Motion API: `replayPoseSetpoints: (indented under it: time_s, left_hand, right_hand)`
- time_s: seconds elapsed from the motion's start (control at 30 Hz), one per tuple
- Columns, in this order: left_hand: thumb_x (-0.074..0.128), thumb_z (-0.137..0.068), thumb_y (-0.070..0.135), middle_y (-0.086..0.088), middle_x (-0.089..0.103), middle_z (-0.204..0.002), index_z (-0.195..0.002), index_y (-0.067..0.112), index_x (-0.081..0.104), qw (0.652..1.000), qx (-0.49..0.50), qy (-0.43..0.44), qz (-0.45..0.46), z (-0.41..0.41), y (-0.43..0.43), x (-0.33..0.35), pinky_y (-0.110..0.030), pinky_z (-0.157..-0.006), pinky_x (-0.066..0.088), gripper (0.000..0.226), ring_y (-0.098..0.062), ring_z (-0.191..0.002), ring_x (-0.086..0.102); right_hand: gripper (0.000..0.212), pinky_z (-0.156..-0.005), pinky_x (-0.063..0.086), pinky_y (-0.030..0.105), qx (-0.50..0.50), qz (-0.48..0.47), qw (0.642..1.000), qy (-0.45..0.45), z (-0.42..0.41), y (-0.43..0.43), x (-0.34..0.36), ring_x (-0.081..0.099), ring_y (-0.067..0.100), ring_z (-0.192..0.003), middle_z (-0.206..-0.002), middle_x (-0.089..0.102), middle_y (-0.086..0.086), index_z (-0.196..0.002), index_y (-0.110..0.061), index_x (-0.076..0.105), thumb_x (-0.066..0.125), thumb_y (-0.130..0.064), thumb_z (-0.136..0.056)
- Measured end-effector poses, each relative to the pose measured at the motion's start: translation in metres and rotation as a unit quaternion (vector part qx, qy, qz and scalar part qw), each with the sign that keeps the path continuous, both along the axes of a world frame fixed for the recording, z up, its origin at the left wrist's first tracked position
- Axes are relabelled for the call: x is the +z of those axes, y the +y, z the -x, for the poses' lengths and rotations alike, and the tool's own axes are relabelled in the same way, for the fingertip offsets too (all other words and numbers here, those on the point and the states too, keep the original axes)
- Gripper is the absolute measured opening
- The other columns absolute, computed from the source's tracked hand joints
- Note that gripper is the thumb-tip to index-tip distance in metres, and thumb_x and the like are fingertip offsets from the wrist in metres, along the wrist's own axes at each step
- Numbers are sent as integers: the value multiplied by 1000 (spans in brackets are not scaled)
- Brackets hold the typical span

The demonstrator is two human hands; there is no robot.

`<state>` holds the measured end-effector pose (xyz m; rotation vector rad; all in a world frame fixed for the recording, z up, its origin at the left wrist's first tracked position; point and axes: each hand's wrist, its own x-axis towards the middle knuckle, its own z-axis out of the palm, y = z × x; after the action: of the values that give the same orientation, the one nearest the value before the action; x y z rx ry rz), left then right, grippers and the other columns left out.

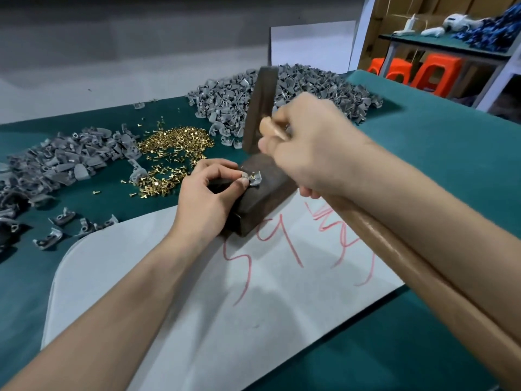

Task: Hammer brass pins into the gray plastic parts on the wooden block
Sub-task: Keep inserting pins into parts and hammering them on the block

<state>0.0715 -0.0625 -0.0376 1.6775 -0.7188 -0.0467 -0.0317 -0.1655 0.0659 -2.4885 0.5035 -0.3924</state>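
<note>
I count one hammer [260,108], one wooden block [262,198], two gray-part heaps [282,94], one brass-pin pile [172,148], three orange stools [434,74].

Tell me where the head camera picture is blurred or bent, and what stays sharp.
Head view: the hammer head and the right hand are smeared by motion blur; the left hand, the brass pin on the wooden block and the pile of brass pins are sharp; wide-angle distortion curves the table edges; lighting is soft, without glare.
</note>
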Motion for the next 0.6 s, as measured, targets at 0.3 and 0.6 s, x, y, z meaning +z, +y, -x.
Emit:
replayPoseSetpoints:
  time_s: [0.3, 0.6]
  left_hand:
    - [72, -81, 3, 6, 61, -95, -72, 20, 66, 1000, 13, -4, -7, 0, 0, 0, -6, -82, 40, 20, 7, -85, 57]
    - [72, -82, 4, 6, 61, -97, -72, 21, 66, 1000, 9, 10, -5, 0, 0, 0, -8, -85, 42, 20, 7, -86, 57]
  right_hand:
    - [31, -26, 35, 21, 23, 17, 999, 34, -2, -1, 3, 49, 16, -29, -53, 46, 0, -63, -12, 35, 45, -9, -92]
    - [30, -27, 33, 18, 31, 25, 998, 54, -1, -2, 5, 48, 17, -23, -45, 45, 4, -63, -12, 33, 46, -8, -90]
